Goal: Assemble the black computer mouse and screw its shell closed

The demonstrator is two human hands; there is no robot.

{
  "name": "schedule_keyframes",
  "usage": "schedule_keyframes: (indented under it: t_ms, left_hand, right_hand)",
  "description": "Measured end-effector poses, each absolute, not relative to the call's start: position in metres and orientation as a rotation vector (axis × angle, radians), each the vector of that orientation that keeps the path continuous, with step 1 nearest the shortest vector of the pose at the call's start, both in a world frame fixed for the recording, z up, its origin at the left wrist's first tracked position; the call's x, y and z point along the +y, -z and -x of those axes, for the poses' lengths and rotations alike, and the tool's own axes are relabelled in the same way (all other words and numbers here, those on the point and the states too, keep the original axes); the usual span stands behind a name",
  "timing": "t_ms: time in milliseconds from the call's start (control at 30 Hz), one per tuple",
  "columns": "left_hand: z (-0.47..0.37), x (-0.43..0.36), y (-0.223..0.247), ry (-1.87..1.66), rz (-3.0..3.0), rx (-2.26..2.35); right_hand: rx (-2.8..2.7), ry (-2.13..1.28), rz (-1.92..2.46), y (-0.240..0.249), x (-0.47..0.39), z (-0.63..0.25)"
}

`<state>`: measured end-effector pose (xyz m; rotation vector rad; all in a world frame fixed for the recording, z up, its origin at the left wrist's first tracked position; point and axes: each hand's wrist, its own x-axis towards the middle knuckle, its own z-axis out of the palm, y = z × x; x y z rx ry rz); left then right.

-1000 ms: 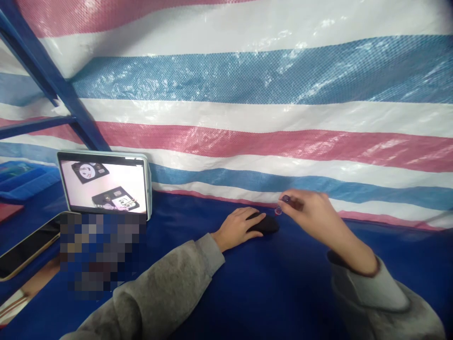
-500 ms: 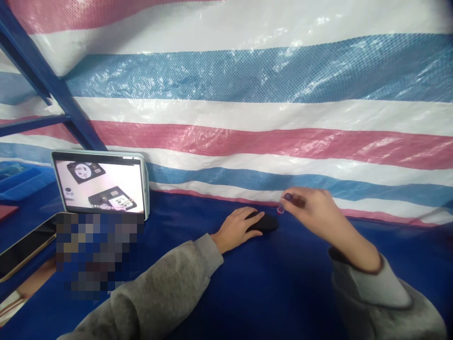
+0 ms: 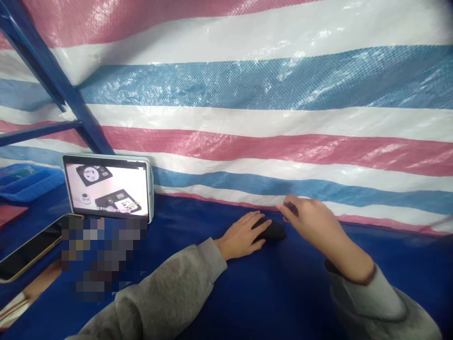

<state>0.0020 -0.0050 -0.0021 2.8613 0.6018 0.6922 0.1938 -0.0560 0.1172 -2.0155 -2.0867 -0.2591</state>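
My left hand [image 3: 244, 236] lies with its fingers stretched over the left end of a black, rounded, oblong thing [image 3: 275, 230] on the blue table surface. Its shape resembles a computer mouse, but I cannot make out its kind. Just right of and above it, my right hand [image 3: 309, 217] is closed in a pinch on a small purple and clear thing [image 3: 292, 208] with a reddish lower end. The fingers hide most of this small thing. I cannot tell whether it touches the black thing.
A tablet [image 3: 109, 186] in a pale case stands at the left, showing a picture. Near it lie a phone [image 3: 33, 248], a blue tray [image 3: 38, 182] and a red flat thing [image 3: 10, 215]. Behind the table hangs a striped sheet [image 3: 247, 146], beside a blue metal frame [image 3: 53, 71].
The view has shifted slightly. My right hand has lowered a little beside the black thing, and less of the small purple and clear thing shows. My left hand stays on the black thing.
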Motion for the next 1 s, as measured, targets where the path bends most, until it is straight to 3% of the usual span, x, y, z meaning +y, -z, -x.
schedule_keyframes:
  t_ms: [1000]
  left_hand:
    - [-0.002,-0.002,0.005,-0.709,-2.956,0.495]
  right_hand:
    - [-2.163,0.249,1.933,-0.116,-0.055,-0.205]
